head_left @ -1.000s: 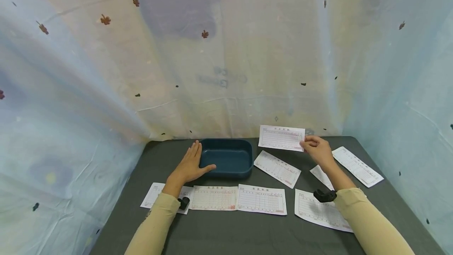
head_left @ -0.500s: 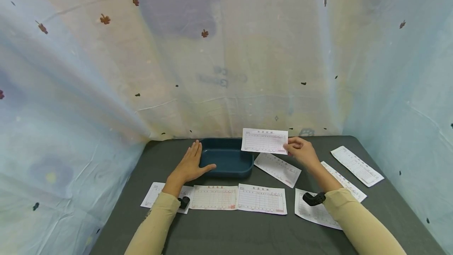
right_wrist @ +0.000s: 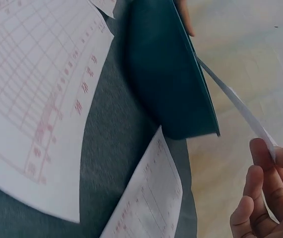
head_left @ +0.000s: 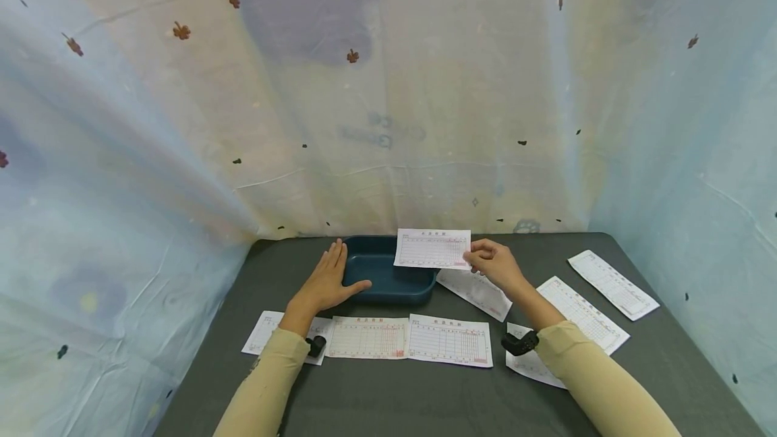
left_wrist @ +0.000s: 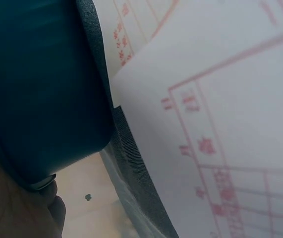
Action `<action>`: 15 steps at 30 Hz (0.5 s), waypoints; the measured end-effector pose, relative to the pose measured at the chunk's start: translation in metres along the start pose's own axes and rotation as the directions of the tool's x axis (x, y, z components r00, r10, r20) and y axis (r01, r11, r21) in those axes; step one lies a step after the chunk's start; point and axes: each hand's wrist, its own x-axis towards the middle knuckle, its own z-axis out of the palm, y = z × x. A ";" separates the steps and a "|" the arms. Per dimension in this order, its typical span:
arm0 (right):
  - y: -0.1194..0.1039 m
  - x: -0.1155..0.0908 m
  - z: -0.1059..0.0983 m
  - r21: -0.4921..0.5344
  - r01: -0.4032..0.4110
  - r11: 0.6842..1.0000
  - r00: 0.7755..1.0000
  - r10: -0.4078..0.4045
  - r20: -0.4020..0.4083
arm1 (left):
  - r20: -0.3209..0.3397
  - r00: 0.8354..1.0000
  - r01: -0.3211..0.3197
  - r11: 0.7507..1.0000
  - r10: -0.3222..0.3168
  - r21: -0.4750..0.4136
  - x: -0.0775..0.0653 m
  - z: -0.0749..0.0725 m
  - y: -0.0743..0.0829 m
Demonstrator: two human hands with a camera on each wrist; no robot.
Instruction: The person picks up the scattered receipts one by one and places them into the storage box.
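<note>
A dark teal plastic tray [head_left: 388,294] stands at the back of the table. Along its left rim rests my left hand [head_left: 326,283], fingers straight and thumb spread over the near side. My right hand [head_left: 494,266] pinches the right edge of a printed receipt slip [head_left: 432,249] between thumb and fingertips. The slip is held up over the tray's right part and overlaps its back right corner in the head view. In the right wrist view the slip [right_wrist: 240,106] appears edge-on, reaching from the fingers to the tray rim. Another slip [head_left: 476,293] lies just right of the tray, partly hidden.
On the dark table [head_left: 388,396] more slips lie flat. A pinkish slip [head_left: 369,338] and a white slip [head_left: 450,340] sit side by side before the tray. One slip [head_left: 262,332] is under the left wrist; several others, including this slip [head_left: 613,285], lie rightward. A patterned curtain [head_left: 388,120] stands behind.
My right hand has carried the pinched slip leftward and slightly down, from right of the tray to over its right part. My left hand has stayed in place on the rim.
</note>
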 end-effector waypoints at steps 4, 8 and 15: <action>0.002 0.003 0.010 0.000 0.016 1.000 1.000 -0.016 0.009 | 0.014 1.000 0.006 1.000 -0.006 0.003 0.000 -0.001 0.001; 0.001 0.006 0.019 0.002 0.021 1.000 1.000 -0.021 0.014 | 0.020 1.000 0.011 1.000 -0.011 0.006 0.000 -0.001 0.001; -0.002 0.008 0.034 -0.003 0.011 1.000 1.000 -0.011 0.024 | 0.008 1.000 0.008 1.000 -0.008 0.020 -0.001 0.000 0.001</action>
